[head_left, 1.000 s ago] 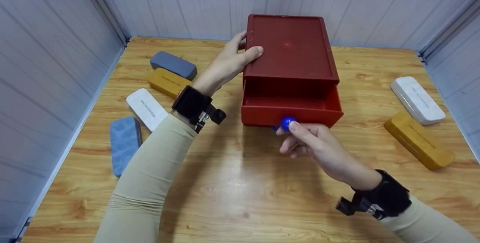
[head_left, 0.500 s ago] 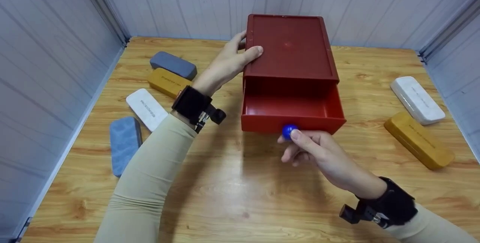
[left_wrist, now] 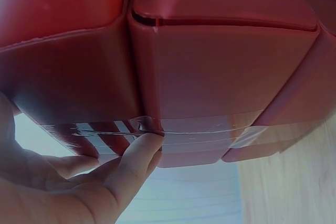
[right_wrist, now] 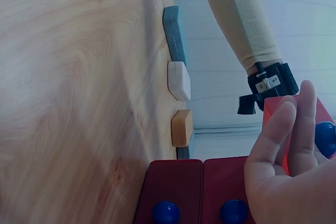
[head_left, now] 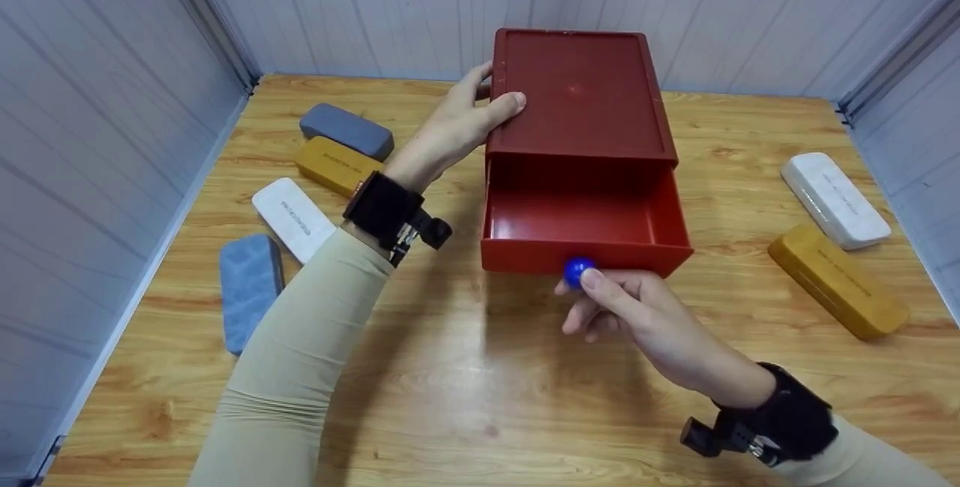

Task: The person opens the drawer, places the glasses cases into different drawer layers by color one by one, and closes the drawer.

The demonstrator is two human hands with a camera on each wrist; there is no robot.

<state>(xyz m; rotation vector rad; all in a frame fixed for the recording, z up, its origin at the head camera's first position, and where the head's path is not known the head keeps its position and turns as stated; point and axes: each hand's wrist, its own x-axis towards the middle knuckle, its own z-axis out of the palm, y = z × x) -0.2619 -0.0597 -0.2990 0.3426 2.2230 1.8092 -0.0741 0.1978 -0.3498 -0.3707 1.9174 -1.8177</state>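
Note:
A dark red drawer cabinet [head_left: 585,115] stands toward the back wall, its bright red top drawer [head_left: 517,255] pulled out, with a bare inside. My right hand [head_left: 645,314] pinches the round blue knob [head_left: 577,273] on the drawer front between thumb and forefinger; the other fingers curl loosely below. My left hand [head_left: 457,125] grips the cabinet's left side, thumb over the top edge. In the left wrist view its fingers [left_wrist: 142,156] press near clear tape [left_wrist: 199,132] on the cabinet wall. Two lower drawers [right_wrist: 176,182] with blue knobs [right_wrist: 166,212] appear shut in the right wrist view.
At left on the wooden table [head_left: 450,412] lie a grey case [head_left: 346,130], a mustard case [head_left: 337,163], a white case [head_left: 292,218] and a light blue case [head_left: 250,288]. Another white case [head_left: 836,200] and mustard case [head_left: 838,282] lie at right. Pale panels [head_left: 405,14] enclose the table.
The top drawer has slid further out toward me, with my right hand on its knob moving along. My left hand and the cabinet body have stayed in place.

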